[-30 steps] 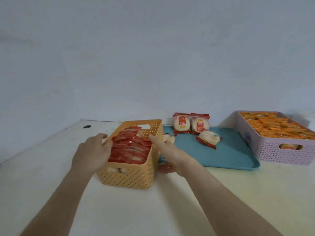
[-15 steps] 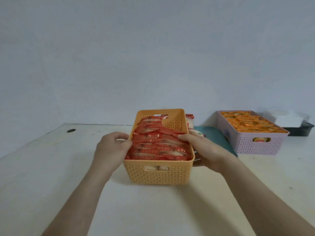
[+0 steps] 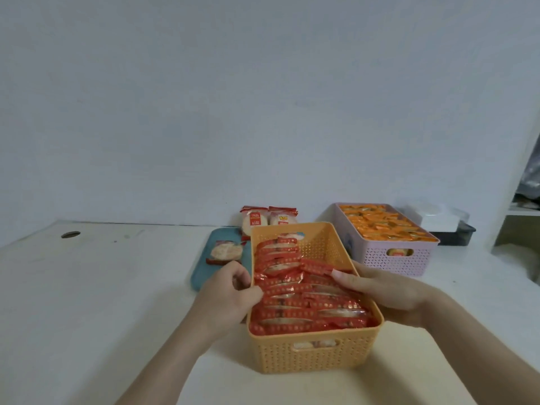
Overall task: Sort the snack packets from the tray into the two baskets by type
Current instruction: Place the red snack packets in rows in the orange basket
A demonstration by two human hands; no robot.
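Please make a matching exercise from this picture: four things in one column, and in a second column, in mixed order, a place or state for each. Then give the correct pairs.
Things
1. orange basket
2. pink basket
3. teal tray
4. round hole

Places or states
a. in the tabletop, far left
b. full of orange packets
c. between the left hand and the right hand, holding red packets
d. beyond the left hand, with a single packet lying on it

Pairs: 1-c, 2-b, 3-d, 4-a
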